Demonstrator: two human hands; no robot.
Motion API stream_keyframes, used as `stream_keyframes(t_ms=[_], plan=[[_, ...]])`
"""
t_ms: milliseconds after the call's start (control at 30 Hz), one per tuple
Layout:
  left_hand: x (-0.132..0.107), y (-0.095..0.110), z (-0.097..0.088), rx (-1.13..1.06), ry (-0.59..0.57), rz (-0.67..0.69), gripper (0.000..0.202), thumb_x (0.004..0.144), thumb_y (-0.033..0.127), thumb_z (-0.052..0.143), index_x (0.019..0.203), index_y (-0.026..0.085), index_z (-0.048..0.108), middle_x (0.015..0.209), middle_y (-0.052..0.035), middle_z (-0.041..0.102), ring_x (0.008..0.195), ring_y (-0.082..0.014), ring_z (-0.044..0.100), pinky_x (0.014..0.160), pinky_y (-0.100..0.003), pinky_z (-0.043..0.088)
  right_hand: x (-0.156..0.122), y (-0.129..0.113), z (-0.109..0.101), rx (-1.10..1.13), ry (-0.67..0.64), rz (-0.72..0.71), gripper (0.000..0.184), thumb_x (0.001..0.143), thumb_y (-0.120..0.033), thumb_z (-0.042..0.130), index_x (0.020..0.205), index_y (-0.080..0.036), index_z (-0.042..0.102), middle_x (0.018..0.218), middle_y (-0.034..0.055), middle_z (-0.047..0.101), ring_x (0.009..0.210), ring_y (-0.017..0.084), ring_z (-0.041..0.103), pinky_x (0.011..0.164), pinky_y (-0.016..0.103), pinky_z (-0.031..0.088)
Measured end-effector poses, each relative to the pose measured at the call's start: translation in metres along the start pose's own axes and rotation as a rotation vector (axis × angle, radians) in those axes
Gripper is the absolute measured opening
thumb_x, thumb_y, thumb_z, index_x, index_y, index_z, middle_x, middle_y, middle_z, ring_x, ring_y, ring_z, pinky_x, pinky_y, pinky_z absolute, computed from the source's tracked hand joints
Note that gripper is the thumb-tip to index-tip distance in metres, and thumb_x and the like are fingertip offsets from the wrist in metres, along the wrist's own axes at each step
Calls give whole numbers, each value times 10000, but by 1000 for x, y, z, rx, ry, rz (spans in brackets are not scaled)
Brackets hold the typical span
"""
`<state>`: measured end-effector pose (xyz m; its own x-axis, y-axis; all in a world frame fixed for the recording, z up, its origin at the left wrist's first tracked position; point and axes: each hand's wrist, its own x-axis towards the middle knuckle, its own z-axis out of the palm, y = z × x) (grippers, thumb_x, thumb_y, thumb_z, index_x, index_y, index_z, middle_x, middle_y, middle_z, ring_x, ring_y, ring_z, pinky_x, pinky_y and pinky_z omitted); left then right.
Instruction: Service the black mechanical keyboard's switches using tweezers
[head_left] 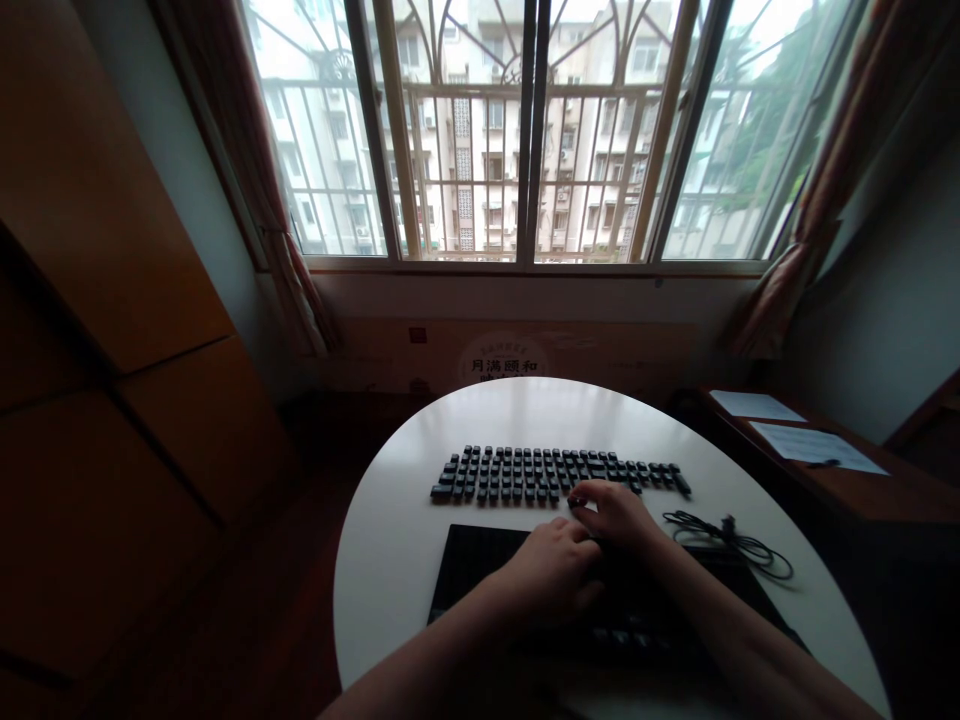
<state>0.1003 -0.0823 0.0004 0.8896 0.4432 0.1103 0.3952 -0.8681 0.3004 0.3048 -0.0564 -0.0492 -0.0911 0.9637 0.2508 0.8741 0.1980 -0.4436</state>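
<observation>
A black keyboard (pixel 480 550) lies near the front of the round white table, with several keys on its lower part. Behind it, loose black keycaps (pixel 517 480) are laid out in rows. My right hand (pixel 611 510) is at the front edge of these rows, thumb and fingertips pinched on a black keycap (pixel 576 503). Over the keyboard's upper middle rests my left hand (pixel 555 565), its fingers curled in. Anything under those fingers is hidden. My hands and forearms cover much of the keyboard.
A coiled black cable (pixel 739 545) lies on the table (pixel 382 570) at the right. Beyond it, papers (pixel 814 445) and a dark pen (pixel 825 463) are on a brown wooden surface (pixel 907 490). A barred window (pixel 525 140) and a wooden cabinet (pixel 90 330) stand around.
</observation>
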Motion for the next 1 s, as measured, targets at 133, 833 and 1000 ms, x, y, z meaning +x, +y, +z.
stream_keyframes(t_ms=[133,833,1000], plan=[[-1,1,-2,-1,-8,-4,237,879,359,645,1059,206,667,1173,-86,648,1072,-282,599,948,-419,493,1,2,3,-8,-1,-8,225,857,-287,618,1006,-276,787,1052,29,793,970,244,735,845,324,527],[-2,0,0,-9,13,15,234,862,342,648,1032,185,678,1142,-103,653,1033,-290,604,921,-429,493,0,2,3,37,51,-94,301,893,-277,571,1109,-256,780,1106,64,779,968,260,739,859,358,563],[-1,2,-5,-12,-21,-7,219,870,334,636,1024,184,678,1066,-96,660,994,-281,612,886,-411,493,-3,-3,-7,111,215,-109,324,946,-295,496,1128,-226,756,1117,96,768,984,267,731,887,377,564]])
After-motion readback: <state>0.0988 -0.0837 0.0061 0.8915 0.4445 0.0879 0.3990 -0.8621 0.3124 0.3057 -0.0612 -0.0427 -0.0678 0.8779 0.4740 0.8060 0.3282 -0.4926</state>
